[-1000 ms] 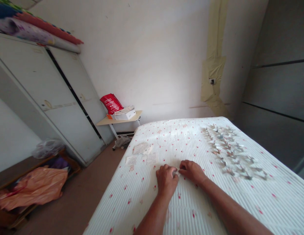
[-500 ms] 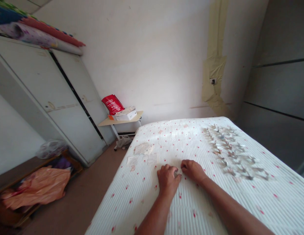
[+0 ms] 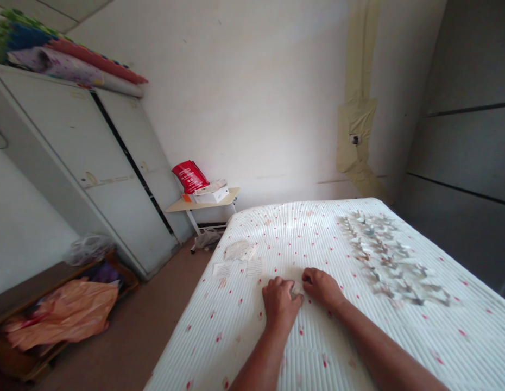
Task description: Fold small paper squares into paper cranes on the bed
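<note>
A small pale piece of paper point(image 3: 296, 289) lies between my hands on the striped bedspread, partly covered by fingers. My left hand point(image 3: 279, 297) is closed on it, thumb along the near side and fingers curled at the far left. At the right edge of the paper, my right hand point(image 3: 321, 285) is closed, its fingertips pinched together; its exact grip is partly hidden. Beyond my left hand lie flat printed paper sheets point(image 3: 254, 267). Several small folded paper pieces point(image 3: 385, 244) stand in rows on the right of the bed.
The white bed point(image 3: 317, 347) has red dots and ribs. Past its far left corner stands a small table point(image 3: 199, 205) with a red bag point(image 3: 191, 176) and a white box point(image 3: 212, 194). A grey cabinet point(image 3: 126, 217) is at left, near an orange plastic bag point(image 3: 69, 309).
The view has tilted slightly, so the whole scene sits a little lower. More of the pale paper shows between my hands, which have otherwise barely moved.
</note>
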Available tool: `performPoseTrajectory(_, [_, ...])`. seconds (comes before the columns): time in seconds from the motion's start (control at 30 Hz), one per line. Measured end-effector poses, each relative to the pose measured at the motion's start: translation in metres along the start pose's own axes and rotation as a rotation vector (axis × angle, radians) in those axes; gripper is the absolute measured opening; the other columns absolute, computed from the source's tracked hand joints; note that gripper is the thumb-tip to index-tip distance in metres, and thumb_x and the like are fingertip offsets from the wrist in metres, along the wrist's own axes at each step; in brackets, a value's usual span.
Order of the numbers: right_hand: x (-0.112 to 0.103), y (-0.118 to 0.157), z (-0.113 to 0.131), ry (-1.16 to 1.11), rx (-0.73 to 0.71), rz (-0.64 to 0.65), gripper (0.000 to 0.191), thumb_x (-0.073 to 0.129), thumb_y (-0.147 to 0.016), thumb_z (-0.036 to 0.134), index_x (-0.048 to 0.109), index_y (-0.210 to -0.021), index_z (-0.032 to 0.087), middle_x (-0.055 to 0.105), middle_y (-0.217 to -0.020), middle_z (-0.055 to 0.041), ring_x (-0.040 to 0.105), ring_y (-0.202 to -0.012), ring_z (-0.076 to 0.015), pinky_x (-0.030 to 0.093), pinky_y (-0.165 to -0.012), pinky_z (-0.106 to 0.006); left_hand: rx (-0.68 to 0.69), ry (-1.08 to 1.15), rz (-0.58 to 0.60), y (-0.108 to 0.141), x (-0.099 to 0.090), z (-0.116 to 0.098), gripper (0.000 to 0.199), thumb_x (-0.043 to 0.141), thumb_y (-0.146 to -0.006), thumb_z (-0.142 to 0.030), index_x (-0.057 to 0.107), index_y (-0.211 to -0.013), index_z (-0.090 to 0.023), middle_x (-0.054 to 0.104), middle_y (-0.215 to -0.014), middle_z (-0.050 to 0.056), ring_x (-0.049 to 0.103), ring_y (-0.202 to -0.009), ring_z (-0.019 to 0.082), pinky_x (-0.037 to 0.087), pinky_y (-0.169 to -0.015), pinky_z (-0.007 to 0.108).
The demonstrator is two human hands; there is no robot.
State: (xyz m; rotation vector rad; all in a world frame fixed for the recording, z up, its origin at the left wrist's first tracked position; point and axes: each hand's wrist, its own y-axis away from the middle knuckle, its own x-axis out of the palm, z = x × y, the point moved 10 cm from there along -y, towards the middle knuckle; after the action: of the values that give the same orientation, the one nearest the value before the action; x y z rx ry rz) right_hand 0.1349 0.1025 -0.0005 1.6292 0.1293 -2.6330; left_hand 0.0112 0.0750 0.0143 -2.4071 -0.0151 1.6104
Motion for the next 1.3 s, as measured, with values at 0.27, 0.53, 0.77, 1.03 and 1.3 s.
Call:
performPoseTrajectory(0.27, [0.0, 0.005, 0.011, -0.078, -0.174, 0.05, 0.026, 0.047, -0.07, 0.012, 0.065, -0.088, 0.017, 0.058, -0.092, -0.005, 0.057, -0.081, -0.0147, 0.037, -0.069, -0.021, -0.033, 0.012, -0.053, 0.001, -0.001, 0.004, 0.024, 0.06, -0.07, -0.033, 0.063, -0.093, -0.025, 0.058, -0.091, 0.002, 0.048, -0.094, 0.02, 0.029, -0.08, 0.032])
performPoseTrajectory(0.53, [0.004, 0.003, 0.007, -0.163, -0.219, 0.03, 0.026, 0.048, -0.065, 0.011, 0.063, -0.086, 0.017, 0.06, -0.089, -0.0042, 0.056, -0.08, -0.0151, 0.037, -0.07, -0.022, 0.054, 0.098, -0.12, 0.001, -0.002, -0.001, 0.026, 0.062, -0.068, -0.024, 0.06, -0.094, -0.024, 0.059, -0.092, 0.002, 0.048, -0.093, 0.021, 0.031, -0.079, 0.032])
performPoseTrajectory(0.77, [0.002, 0.001, 0.007, -0.223, -0.243, 0.034, 0.028, 0.049, -0.062, 0.01, 0.06, -0.086, 0.018, 0.062, -0.086, -0.0029, 0.055, -0.077, -0.0145, 0.037, -0.069, -0.022, 0.104, 0.126, -0.129, 0.001, -0.002, -0.006, 0.022, 0.06, -0.067, -0.017, 0.058, -0.088, -0.021, 0.059, -0.088, 0.002, 0.049, -0.089, 0.02, 0.032, -0.076, 0.03])
performPoseTrajectory(1.03, [0.002, 0.002, 0.006, -0.329, -0.238, 0.032, 0.018, 0.05, -0.062, 0.012, 0.058, -0.076, 0.019, 0.059, -0.072, 0.0016, 0.053, -0.065, -0.012, 0.033, -0.058, -0.02, 0.118, 0.095, -0.143, 0.002, -0.004, -0.01, 0.013, 0.056, -0.066, -0.012, 0.055, -0.077, -0.02, 0.059, -0.081, 0.002, 0.05, -0.084, 0.019, 0.032, -0.072, 0.029])
performPoseTrajectory(1.3, [0.005, -0.001, 0.006, -0.621, -0.245, 0.038, 0.004, 0.05, -0.064, 0.019, 0.054, -0.063, 0.017, 0.052, -0.059, 0.0028, 0.045, -0.056, -0.0104, 0.032, -0.053, -0.021, 0.051, 0.28, -0.164, -0.003, -0.002, 0.002, 0.012, 0.049, -0.065, -0.009, 0.055, -0.068, -0.018, 0.059, -0.07, 0.001, 0.052, -0.072, 0.016, 0.033, -0.066, 0.026])
